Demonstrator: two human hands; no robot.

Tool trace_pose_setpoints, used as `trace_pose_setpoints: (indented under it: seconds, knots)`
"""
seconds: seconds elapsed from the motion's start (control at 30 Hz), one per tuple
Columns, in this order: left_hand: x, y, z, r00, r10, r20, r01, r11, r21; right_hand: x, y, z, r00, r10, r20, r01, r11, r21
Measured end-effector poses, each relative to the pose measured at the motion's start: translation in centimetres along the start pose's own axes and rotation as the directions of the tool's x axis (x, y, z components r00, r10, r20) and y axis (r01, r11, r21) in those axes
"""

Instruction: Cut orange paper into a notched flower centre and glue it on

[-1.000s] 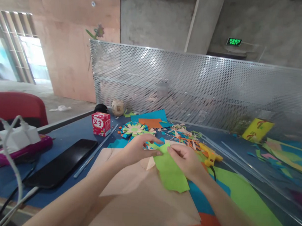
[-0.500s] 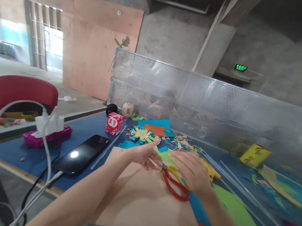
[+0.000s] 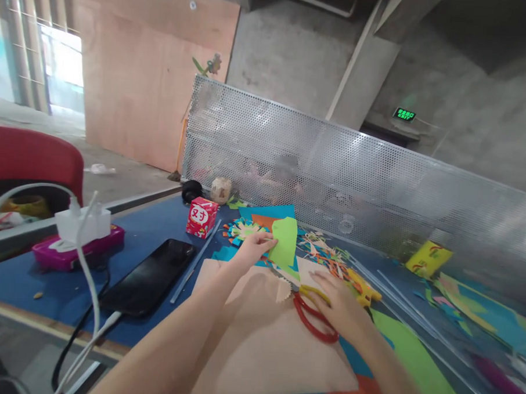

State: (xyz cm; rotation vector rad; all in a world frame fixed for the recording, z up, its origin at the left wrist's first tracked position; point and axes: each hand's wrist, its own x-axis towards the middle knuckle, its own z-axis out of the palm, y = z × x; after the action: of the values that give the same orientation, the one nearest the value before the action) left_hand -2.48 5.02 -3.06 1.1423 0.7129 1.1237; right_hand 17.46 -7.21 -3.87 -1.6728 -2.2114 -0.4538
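Note:
My left hand (image 3: 252, 249) pinches a piece of light green paper (image 3: 284, 242) and holds it up above the table. My right hand (image 3: 339, 303) rests on red-handled scissors (image 3: 313, 319), its fingers curled over the handles. Both hands hover over a large tan sheet (image 3: 256, 348) spread on the blue table (image 3: 152, 227). A paper flower (image 3: 243, 229) of cut strips lies just beyond my left hand.
A black phone (image 3: 148, 276) on a white cable lies to the left, with a red carton (image 3: 200, 217), a magenta box (image 3: 75, 251) and a white charger. A yellow glue gun (image 3: 363, 287), paper scraps and coloured sheets lie right. A perforated metal screen (image 3: 377, 179) runs behind.
My left hand has picked the green paper up again and raised it. My right hand has settled onto the scissor handles. The camera has tilted slightly.

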Motion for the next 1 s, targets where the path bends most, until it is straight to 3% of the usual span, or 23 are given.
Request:
trace_pose_setpoints:
  seconds: [0.07,0.13,0.3,0.57,0.77,0.83,0.9,0.93,0.97,1.0]
  knots:
    - [0.3,-0.2,-0.1,1.000,0.018,-0.025,-0.018,1.000,-0.018,-1.1,-0.7,0.0,0.969,0.125,0.214,-0.153,0.981,0.118]
    - [0.5,-0.4,-0.1,0.999,0.036,-0.038,-0.038,0.998,-0.046,-1.8,-1.3,-0.2,0.928,0.191,0.321,-0.238,0.965,0.113]
    - [0.7,-0.1,-0.5,0.997,0.056,-0.059,-0.064,0.988,-0.141,-1.1,-1.7,-0.7,0.893,0.225,0.391,-0.249,0.969,0.010]
    - [0.7,-0.1,-0.8,0.998,0.030,-0.048,-0.041,0.964,-0.264,0.8,-2.2,-3.1,0.884,0.375,0.280,-0.336,0.925,-0.178]
    - [0.5,0.1,-0.8,1.000,-0.019,-0.005,0.016,0.941,-0.338,-0.5,-0.2,-6.1,0.815,0.572,0.090,-0.537,0.805,-0.253]
    - [0.4,0.3,-0.7,0.999,-0.039,0.016,0.042,0.928,-0.371,-0.9,0.1,-6.4,0.782,0.624,-0.009,-0.616,0.770,-0.164]
    - [0.1,0.6,-0.6,0.998,-0.052,0.035,0.062,0.916,-0.397,-1.0,-0.2,-6.2,0.731,0.680,-0.049,-0.668,0.729,0.151]
    - [0.0,0.7,-0.5,0.997,-0.055,0.044,0.069,0.911,-0.407,-0.8,-0.6,-5.9,0.714,0.699,-0.032,-0.649,0.679,0.343]
    - [-0.1,0.8,-0.4,0.997,-0.057,0.054,0.075,0.908,-0.413,-0.5,-1.1,-5.6,0.704,0.710,0.020,-0.597,0.576,0.559]
    - [-0.3,0.9,-0.3,0.996,-0.058,0.065,0.080,0.906,-0.417,0.1,-1.7,-5.1,0.712,0.701,0.043,-0.552,0.521,0.651]
